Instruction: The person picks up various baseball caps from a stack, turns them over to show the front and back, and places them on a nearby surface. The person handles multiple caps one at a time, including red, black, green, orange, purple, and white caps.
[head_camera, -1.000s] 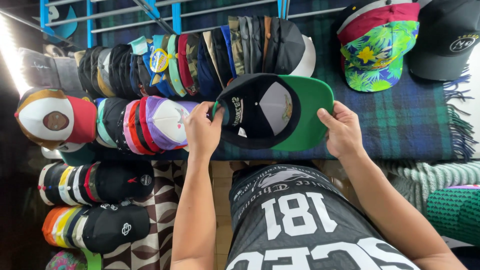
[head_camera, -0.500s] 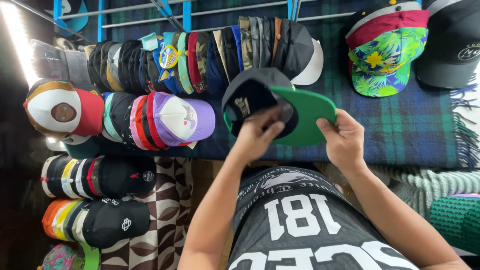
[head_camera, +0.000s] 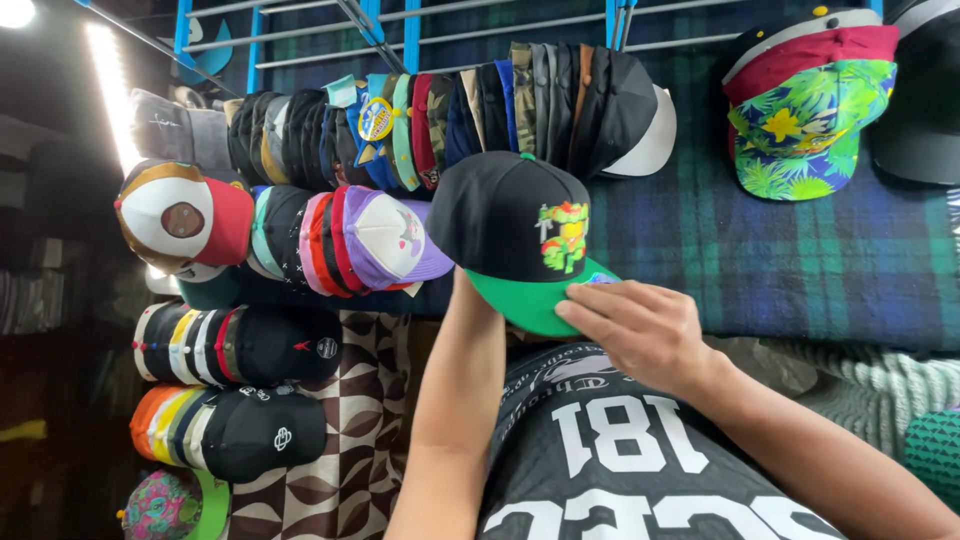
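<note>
While we look down from the head camera, the black cap sits at the centre of the frame, its crown facing us, with a green and yellow patch on the front and a green brim pointing down toward the lower middle. Our left hand is hidden inside or behind the crown; only the left forearm shows, rising from the bottom centre straight into the cap, so we cannot tell how those fingers sit. Our right hand lies right of centre, fingers together and laid flat on the brim's edge, thumb side hidden, so a full clamp is unclear; fingertips touch the green brim. A black jersey with white numbers fills the bottom middle under both arms.

Behind the cap, a row of stacked caps hangs across the upper middle, dark and mixed colours, ending in a black and white one. Just left of the held cap a purple and white cap fronts another stack, almost touching its crown. Far left centre has a red, white and brown cap. Lower left holds black caps in two stacks. Upper right shows a floral green cap on a dark plaid blanket. Blue rack bars run along the top.
</note>
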